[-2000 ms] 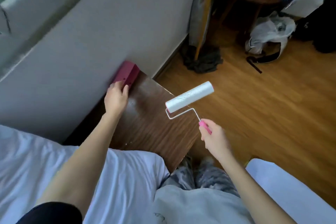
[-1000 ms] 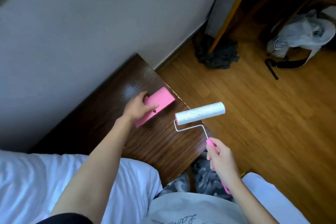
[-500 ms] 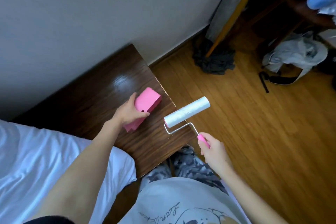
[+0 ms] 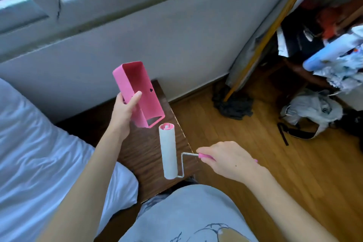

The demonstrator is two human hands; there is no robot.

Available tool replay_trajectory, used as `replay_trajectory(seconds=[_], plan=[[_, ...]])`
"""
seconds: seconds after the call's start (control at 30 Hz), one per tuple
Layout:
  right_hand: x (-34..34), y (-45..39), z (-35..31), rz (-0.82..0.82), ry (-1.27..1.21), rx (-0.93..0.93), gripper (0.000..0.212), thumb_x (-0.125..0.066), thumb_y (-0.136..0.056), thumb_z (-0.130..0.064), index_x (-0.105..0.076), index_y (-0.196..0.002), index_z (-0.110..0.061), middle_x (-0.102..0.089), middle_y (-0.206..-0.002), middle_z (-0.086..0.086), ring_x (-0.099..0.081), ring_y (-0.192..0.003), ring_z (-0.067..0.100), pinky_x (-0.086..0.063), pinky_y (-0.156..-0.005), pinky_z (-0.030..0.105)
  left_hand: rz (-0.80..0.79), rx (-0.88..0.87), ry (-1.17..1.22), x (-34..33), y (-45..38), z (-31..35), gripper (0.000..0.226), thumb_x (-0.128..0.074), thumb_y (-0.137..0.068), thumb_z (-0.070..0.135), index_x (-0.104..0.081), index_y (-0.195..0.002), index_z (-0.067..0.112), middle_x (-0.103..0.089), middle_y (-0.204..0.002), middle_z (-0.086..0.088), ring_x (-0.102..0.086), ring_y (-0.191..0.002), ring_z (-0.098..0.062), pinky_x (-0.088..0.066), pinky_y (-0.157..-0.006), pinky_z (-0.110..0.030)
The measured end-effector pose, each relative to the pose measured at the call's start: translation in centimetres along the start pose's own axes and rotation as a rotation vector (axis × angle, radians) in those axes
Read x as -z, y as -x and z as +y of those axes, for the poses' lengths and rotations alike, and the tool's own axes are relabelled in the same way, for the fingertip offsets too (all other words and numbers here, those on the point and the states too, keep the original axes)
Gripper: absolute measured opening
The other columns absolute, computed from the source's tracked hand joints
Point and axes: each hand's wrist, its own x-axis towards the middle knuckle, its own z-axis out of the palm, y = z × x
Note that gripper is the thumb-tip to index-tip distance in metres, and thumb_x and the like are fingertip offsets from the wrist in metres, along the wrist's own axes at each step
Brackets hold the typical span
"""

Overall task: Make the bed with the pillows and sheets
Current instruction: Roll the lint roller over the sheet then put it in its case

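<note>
Risk of a miss: the left hand (image 4: 122, 113) is holding the pink cover (image 4: 137, 92) tilted in the air, and the lint roller (image 4: 168, 151) is pointing its pink end cap at the cover's lower opening; if the two are not lining up, I'd guess the sticky roll is going to catch on the rim and peel or crumple.
Risk of a drop: the cover is being held on one side only, so a nudge from the roller may be twisting it loose over the desk (image 4: 145, 155).
Left fingers: the thumb is pressing on the inner wall of the cover, the other fingers are wrapping behind it, mostly hidden.
Right fingers: the right hand (image 4: 227, 158) is curling around the roller's pink handle, close to the wire arm.
Where the roller is: it is hovering above the right edge of the desk, apart from the cover.
Sheet: the white sheet (image 4: 39, 163) is lying wrinkled on the bed, its corner reaching the desk's left edge; no pillow is showing.
Bed-making: it is looking unfinished, judging by the wrinkles.
</note>
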Motion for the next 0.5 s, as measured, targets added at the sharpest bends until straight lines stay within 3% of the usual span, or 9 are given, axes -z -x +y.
replay_trajectory(seconds=[0.07, 0.13, 0.27, 0.37, 0.5], plan=[[1.3, 0.1, -0.6, -0.002, 0.078, 0.054, 0.021, -0.035, -0.102, -0.04, -0.053, -0.097, -0.03, -0.06, -0.075, -0.009, -0.058, -0.064, 0.009, -0.054, -0.063, 0.025, 0.029, -0.049, 0.039, -0.6, 1.5, 1.4, 0.067, -0.069, -0.07, 0.052, -0.048, -0.126, 0.022, -0.062, -0.115, 0.005, -0.061, -0.105, -0.012, -0.05, -0.09, -0.036], [2.1, 0.3, -1.2, 0.003, 0.13, 0.092, 0.02, -0.036, -0.102, -0.037, -0.053, -0.094, -0.029, -0.057, -0.072, -0.007, -0.056, -0.061, 0.009, -0.052, -0.061, 0.022, 0.039, -0.097, 0.044, -1.1, 3.1, 2.6, 0.084, -0.071, -0.064, 0.058, -0.044, -0.133, 0.018, -0.062, -0.119, 0.003, -0.061, -0.107, -0.013, -0.05, -0.088, -0.034], [2.9, 0.5, -1.9, 0.038, 0.16, 0.131, 0.027, -0.038, -0.102, -0.037, -0.059, -0.115, -0.026, -0.067, -0.087, -0.003, -0.062, -0.07, 0.012, -0.056, -0.067, 0.025, 0.004, -0.169, 0.027, -1.8, 6.1, 3.9, 0.09, -0.071, -0.06, 0.06, -0.044, -0.135, 0.018, -0.063, -0.121, 0.001, -0.063, -0.107, -0.014, -0.051, -0.083, -0.031], [3.3, 0.8, -2.2, 0.09, 0.174, 0.145, 0.029, -0.036, -0.103, -0.037, -0.058, -0.117, -0.024, -0.067, -0.088, -0.002, -0.058, -0.067, 0.011, -0.054, -0.067, 0.024, 0.004, -0.203, -0.01, -2.2, 8.1, 3.7, 0.089, -0.073, -0.058, 0.058, -0.046, -0.134, 0.019, -0.063, -0.119, 0.0, -0.063, -0.106, -0.016, -0.051, -0.084, -0.03], [3.7, 1.4, -2.2, 0.138, 0.146, 0.12, 0.033, -0.035, -0.102, -0.04, -0.055, -0.123, -0.024, -0.068, -0.098, -0.002, -0.065, -0.081, 0.014, -0.055, -0.074, 0.025, 0.019, -0.201, -0.041, -2.1, 10.3, 2.9, 0.091, -0.072, -0.055, 0.059, -0.046, -0.133, 0.02, -0.064, -0.118, 0.001, -0.063, -0.107, -0.017, -0.051, -0.089, -0.034]])
